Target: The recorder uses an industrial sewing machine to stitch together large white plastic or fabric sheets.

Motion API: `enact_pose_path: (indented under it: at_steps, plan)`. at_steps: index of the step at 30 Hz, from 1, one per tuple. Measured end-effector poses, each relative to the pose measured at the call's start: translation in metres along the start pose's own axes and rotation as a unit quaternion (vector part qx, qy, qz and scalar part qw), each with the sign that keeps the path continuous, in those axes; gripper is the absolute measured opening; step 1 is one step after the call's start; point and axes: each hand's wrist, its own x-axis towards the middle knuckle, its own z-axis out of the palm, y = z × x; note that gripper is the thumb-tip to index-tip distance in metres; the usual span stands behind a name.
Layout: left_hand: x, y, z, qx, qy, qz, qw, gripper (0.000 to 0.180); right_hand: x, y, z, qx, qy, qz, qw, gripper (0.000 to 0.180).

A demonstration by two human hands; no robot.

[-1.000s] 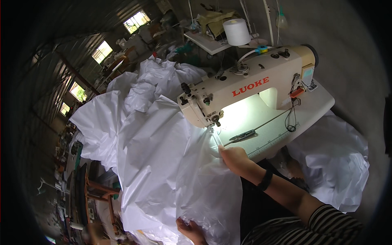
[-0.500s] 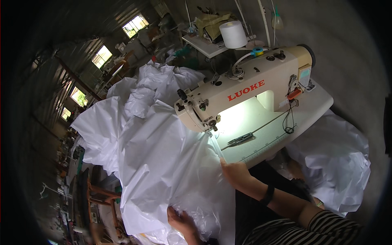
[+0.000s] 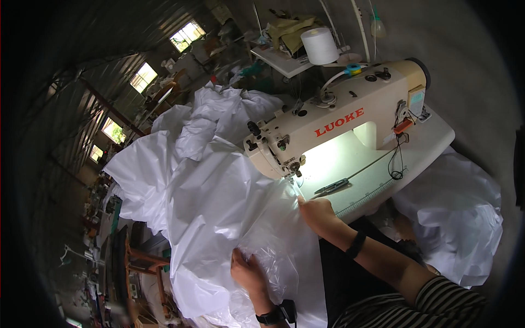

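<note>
A large white plastic sheet (image 3: 210, 218) lies over the left part of the sewing machine (image 3: 339, 123) and hangs down in front of me. Its right edge runs under the presser foot (image 3: 291, 179), where the needle itself is too small to make out. Close in front of the foot, my right hand (image 3: 319, 216) pinches that edge. Lower and to the left, my left hand (image 3: 250, 273) has its fingers closed on the sheet, beside a crumpled, clear-looking part. Thread snips (image 3: 332, 187) rest on the lit machine bed (image 3: 372, 172), right of my right hand.
A white thread cone (image 3: 320, 46) stands behind the machine. More white sheeting (image 3: 454, 213) is heaped at the right, below the table. A black cord (image 3: 396, 174) dangles over the bed. At the left stands a wooden frame (image 3: 143, 262).
Both my hands have moved forward, nearer the presser foot, with the sheet. The whole view has shifted slightly, and more of my left forearm shows.
</note>
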Motion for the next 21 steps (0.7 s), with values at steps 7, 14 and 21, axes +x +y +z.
enact_pose_path:
  at_steps: [7, 14, 21]
  plan:
    - [0.009, 0.001, 0.013, 0.031, -0.007, 0.030, 0.999, 0.033, 0.009, 0.004, -0.006, -0.003, -0.020, -0.007, 1.000, 0.044]
    - [0.005, -0.006, 0.001, 0.080, -0.091, 0.040, 0.992, 0.038, 0.005, 0.008, -0.006, 0.041, -0.003, -0.021, 0.999, 0.043]
    - [-0.077, 0.088, -0.037, 0.016, -0.190, 0.273, 0.943, 0.049, 0.004, 0.009, 0.000, 0.093, -0.019, 0.003, 0.995, 0.048]
